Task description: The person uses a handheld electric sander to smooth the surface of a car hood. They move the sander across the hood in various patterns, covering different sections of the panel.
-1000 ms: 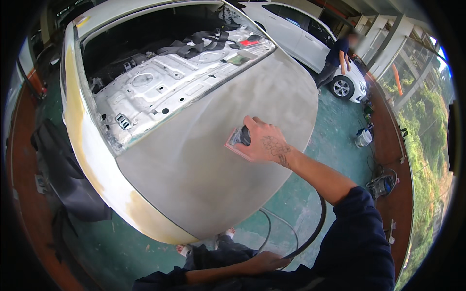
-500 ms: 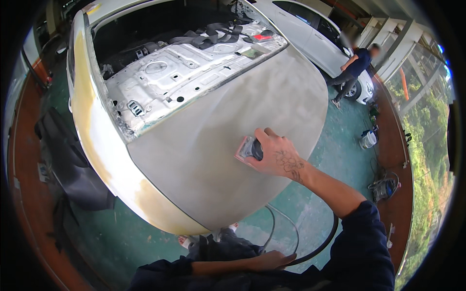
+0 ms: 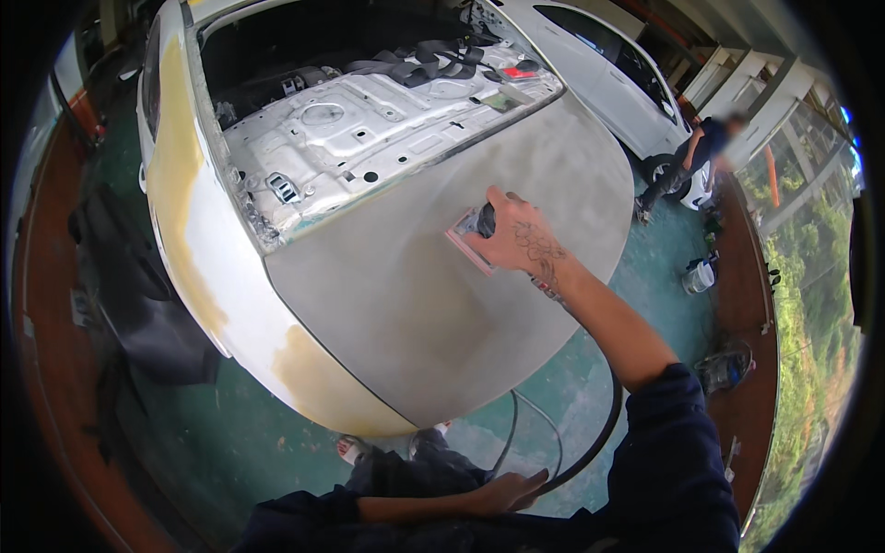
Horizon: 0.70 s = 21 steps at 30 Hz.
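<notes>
My right hand (image 3: 509, 230) is closed over a dark-topped sander (image 3: 481, 221) with a pinkish pad edge. The sander is at the middle of the car's grey boot lid (image 3: 396, 276), its pad close against the surface; whether all of it touches cannot be seen. Low in front of my body, my left hand (image 3: 510, 493) is closed around a black hose (image 3: 595, 447), which curves up on the right toward my right forearm. Darker, smudged patches show on the grey panel around the sander.
The car's rear window opening bares a white metal shelf (image 3: 369, 129) with black straps (image 3: 433, 66). Dark trim panels (image 3: 157, 323) lie on the green floor at left. At right are a white bucket (image 3: 699, 276), a vacuum-like canister (image 3: 724, 370), a white car (image 3: 599, 64) and another person (image 3: 696, 157).
My right hand has moved the sander farther up the boot lid, toward the window opening. The view has shifted slightly. The person at right has bent lower beside the white car.
</notes>
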Tool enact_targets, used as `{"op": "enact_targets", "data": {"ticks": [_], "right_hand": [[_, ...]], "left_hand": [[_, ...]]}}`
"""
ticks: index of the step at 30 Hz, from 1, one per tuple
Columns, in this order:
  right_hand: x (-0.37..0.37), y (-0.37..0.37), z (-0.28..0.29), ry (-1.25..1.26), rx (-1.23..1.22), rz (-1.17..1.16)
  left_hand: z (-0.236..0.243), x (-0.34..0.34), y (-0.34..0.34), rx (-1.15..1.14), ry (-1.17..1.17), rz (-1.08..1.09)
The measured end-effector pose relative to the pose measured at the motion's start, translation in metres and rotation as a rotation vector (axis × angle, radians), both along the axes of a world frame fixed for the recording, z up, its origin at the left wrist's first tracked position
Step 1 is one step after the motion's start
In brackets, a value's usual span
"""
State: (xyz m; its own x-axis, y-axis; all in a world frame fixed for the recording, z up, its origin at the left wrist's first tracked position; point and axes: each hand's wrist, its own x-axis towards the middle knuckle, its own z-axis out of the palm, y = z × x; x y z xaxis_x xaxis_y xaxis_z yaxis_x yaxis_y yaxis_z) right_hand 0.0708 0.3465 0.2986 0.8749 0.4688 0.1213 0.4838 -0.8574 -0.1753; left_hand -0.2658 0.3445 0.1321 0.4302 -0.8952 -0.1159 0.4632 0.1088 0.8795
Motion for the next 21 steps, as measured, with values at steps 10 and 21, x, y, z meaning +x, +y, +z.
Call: {"op": "enact_targets", "data": {"ticks": [10,21], "right_hand": [[-0.068,-0.036,0.005,0.070,-0.174,0.026],[-0.058,-0.005,0.011,0.119,-0.128,0.019]], "left_hand": [[0.010,-0.005,0.019,-0.100,-0.445,0.122],[-0.016,-0.037,0.005,-0.126,-0.032,-0.032]]}}
